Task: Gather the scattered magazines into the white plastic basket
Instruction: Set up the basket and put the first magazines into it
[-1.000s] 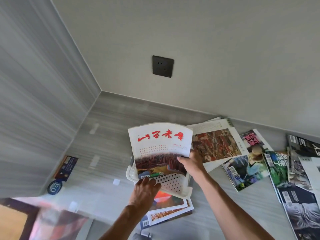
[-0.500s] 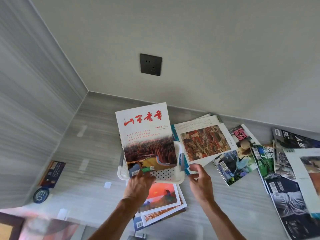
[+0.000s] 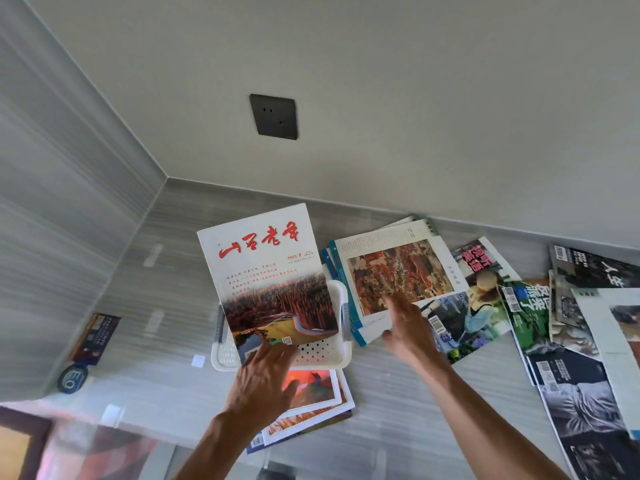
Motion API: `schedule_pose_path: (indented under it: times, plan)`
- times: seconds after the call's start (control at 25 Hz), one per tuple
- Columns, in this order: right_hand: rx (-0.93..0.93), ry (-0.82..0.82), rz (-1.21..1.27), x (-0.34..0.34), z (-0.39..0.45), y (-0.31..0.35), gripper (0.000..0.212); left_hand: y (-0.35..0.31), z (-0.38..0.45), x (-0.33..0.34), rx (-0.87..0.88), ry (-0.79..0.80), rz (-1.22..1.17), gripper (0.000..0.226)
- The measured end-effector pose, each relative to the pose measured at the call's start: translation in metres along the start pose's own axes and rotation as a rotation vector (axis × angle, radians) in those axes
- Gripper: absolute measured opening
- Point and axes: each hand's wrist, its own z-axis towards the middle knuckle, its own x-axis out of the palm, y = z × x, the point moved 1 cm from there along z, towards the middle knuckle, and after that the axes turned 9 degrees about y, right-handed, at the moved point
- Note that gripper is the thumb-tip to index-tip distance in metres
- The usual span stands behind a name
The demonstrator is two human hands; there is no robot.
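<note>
A white magazine with red calligraphy [image 3: 266, 271] stands tilted in the white plastic basket [image 3: 322, 356] on the grey floor. My left hand [image 3: 263, 379] holds its lower edge. My right hand [image 3: 407, 329], fingers stretched out, touches the magazine with a painting on its cover [image 3: 394, 271] just right of the basket. Several more magazines lie spread to the right, among them a colourful one [image 3: 474, 306] and a green one [image 3: 530, 313]. A small stack [image 3: 318, 403] lies partly under the basket's near side.
The basket sits near a room corner, with grey walls on the left and behind. A dark wall socket [image 3: 274, 116] is above. A dark card [image 3: 95, 337] and a round blue badge [image 3: 72, 377] lie by the left wall. Dark magazines [image 3: 588, 410] fill the far right.
My right hand let go of the red-lettered magazine and moved right onto the painting-cover magazine. The red-lettered magazine went from bent over to standing straighter in the basket.
</note>
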Motion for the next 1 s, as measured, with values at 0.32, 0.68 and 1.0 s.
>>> schedule_pose_path:
  times: [0.32,0.68,1.0]
  plan:
    - [-0.065,0.105,-0.299,0.035,-0.012,-0.058,0.09,-0.059,-0.015,0.016,-0.069,-0.148,-0.06,0.039]
    - [0.579,-0.164,0.71,0.04,-0.103,-0.136,0.039,-0.161,0.027,0.057,0.079,0.155,-0.159,0.043]
    - [0.957,-0.136,1.369,0.06,-0.086,-0.111,0.035,-0.162,0.024,0.11,0.052,0.801,0.011,0.067]
